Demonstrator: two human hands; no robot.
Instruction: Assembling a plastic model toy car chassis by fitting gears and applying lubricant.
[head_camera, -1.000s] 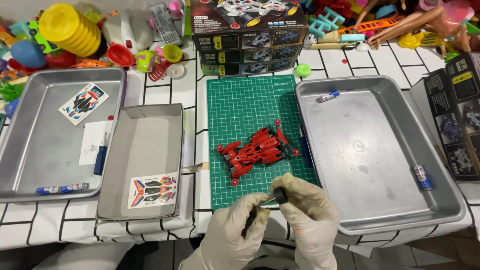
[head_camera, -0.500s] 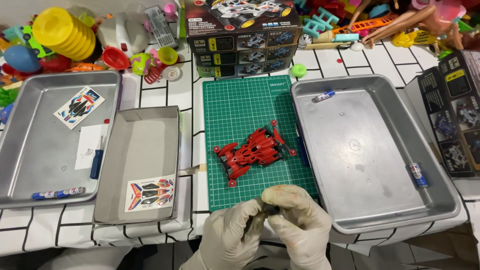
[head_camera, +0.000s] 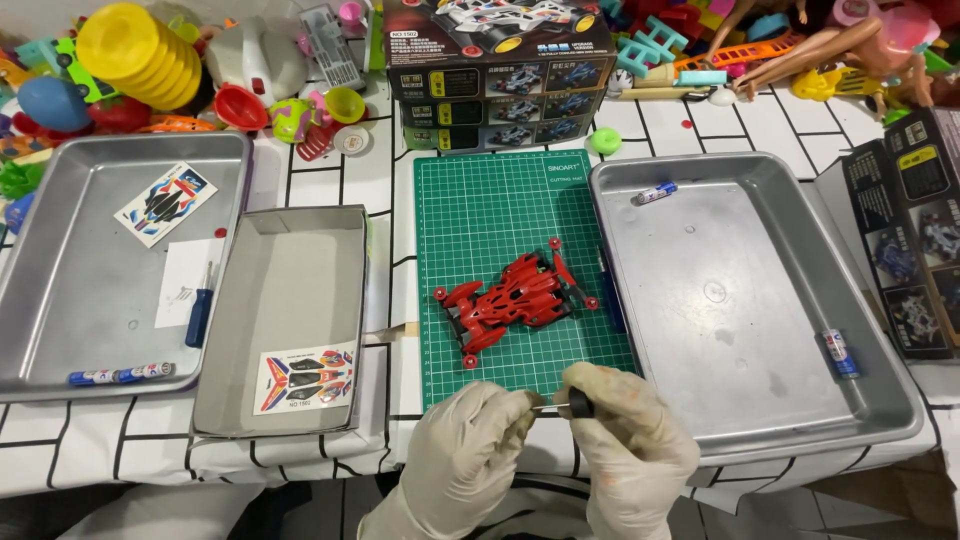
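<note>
Three shallow containers sit across the checked surface (head_camera: 300, 455). The left metal tray (head_camera: 60, 330) holds a sticker sheet (head_camera: 165, 204), a blue-handled screwdriver (head_camera: 199, 315) and two small batteries (head_camera: 120, 375). Just right of it, a grey cardboard box lid (head_camera: 290, 290) carries another sticker sheet (head_camera: 305, 379). On the green cutting mat (head_camera: 480, 220), the red toy race car (head_camera: 515, 300) lies alone, near but apart from the hands. At the mat's near edge, the gloved left hand (head_camera: 465, 465) pinches the thin metal end of a small black-tipped part (head_camera: 570, 404), and the gloved right hand (head_camera: 630, 440) closes its grip on the black end; both hold tight. What exactly the part is, I cannot tell. The right metal tray (head_camera: 760, 300) holds two more batteries (head_camera: 655, 193).

The part is held over the surface's edge, so a slip of the gloved fingers could drop it to the floor. An elbow swing could also knock the car.
</note>
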